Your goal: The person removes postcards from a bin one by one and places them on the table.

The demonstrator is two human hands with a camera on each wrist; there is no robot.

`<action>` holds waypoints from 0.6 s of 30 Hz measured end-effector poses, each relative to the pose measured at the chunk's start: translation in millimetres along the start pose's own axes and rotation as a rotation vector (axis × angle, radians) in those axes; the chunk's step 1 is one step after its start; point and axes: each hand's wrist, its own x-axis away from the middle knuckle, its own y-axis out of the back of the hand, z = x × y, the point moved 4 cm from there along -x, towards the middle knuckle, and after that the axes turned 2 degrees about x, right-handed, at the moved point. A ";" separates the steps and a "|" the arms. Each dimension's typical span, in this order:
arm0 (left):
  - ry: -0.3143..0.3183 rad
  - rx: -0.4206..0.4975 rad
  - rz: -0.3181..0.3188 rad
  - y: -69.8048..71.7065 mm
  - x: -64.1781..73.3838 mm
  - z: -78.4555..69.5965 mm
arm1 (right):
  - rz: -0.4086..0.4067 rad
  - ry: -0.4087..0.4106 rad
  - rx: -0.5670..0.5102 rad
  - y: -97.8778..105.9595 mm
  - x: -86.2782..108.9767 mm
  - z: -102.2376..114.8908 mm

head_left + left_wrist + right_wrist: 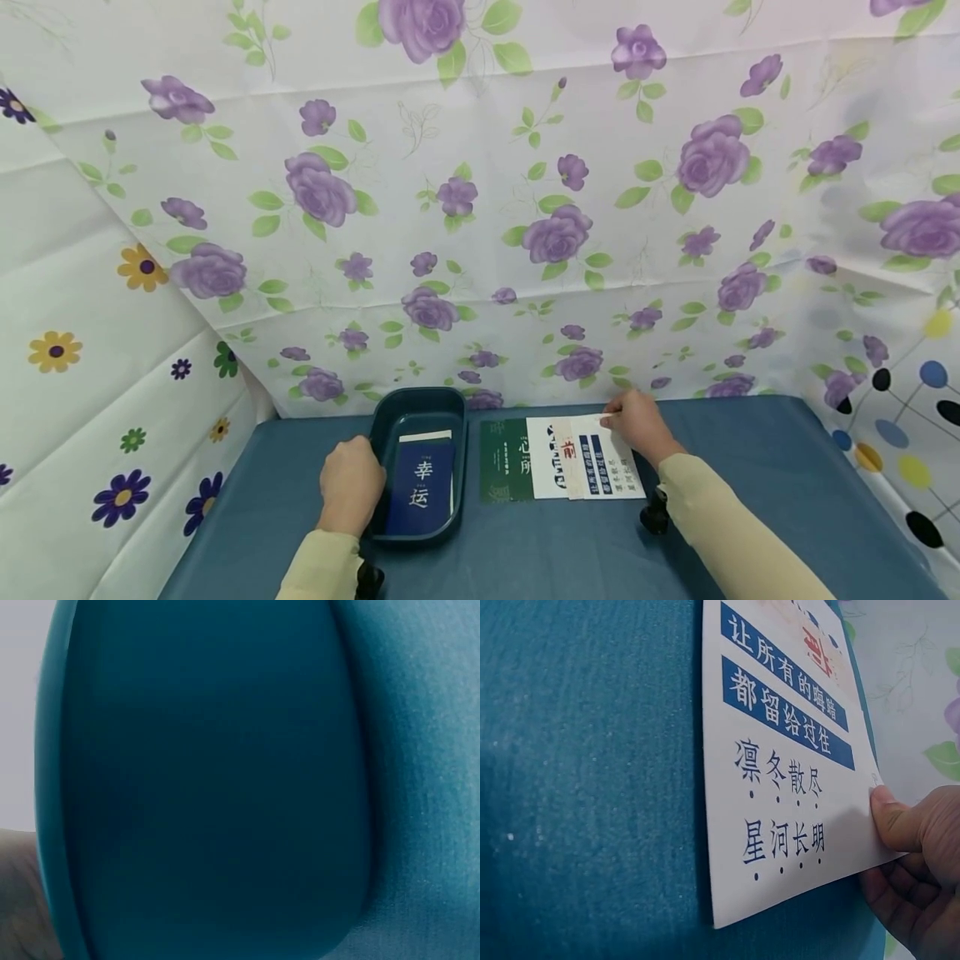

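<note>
With its fingers curled, my left hand (pixel 352 483) grips the left rim of a dark teal tray (pixel 420 417). The tray's outer wall (pixel 217 780) fills most of the left wrist view. Inside it lies a dark blue card (pixel 423 492) with gold characters, over a whitish one that shows at its edges. My right hand (pixel 639 427) pinches the far right corner of a white printed card (pixel 618 483), thumb on top and fingers beneath. In the right wrist view this card (pixel 787 780) bends slightly near the thumb. Its left part overlaps another white card (pixel 546 479).
A green card (pixel 501 462) lies at the left end of the overlapping row, right of the tray. Everything sits on a blue-covered table (pixel 555 550). A flowered sheet (pixel 480 208) hangs behind the table's far edge, with patterned sheets at both sides.
</note>
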 end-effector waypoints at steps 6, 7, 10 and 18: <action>0.003 0.002 0.008 0.2 -0.2 0.0 | -0.012 -0.015 0.011 -1.2 0.1 1.9; 0.003 0.002 0.008 0.3 -0.1 0.1 | -0.017 -0.019 0.016 -1.6 -0.1 2.0; 0.002 0.001 0.005 0.2 0.3 0.2 | -0.031 -0.034 0.025 -1.6 -0.1 3.3; 0.016 -0.009 0.009 -1.3 -1.1 0.6 | -0.051 -0.035 0.036 -1.6 1.2 5.2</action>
